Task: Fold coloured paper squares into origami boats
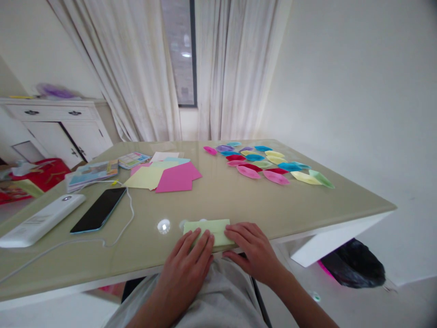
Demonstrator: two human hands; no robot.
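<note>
A light green piece of paper (218, 226), folded into a narrow strip, lies flat at the table's near edge. My left hand (189, 259) rests on its lower left part, fingers stretched out flat and slightly spread. At the strip's right end, the fingertips of my right hand (251, 246) touch the paper. The thumb of that hand is apart from its fingers, near the table edge. My fingers cover parts of the strip's lower edge.
On the table (184, 205) lie folded paper boat-like shapes (254, 157) in several colours, coloured sheets (177, 175), booklets (92, 174), a phone (99, 210), a white power-bank-like device (43, 220) and a white cable (131, 209). A black bag (355, 264) sits on the floor at right.
</note>
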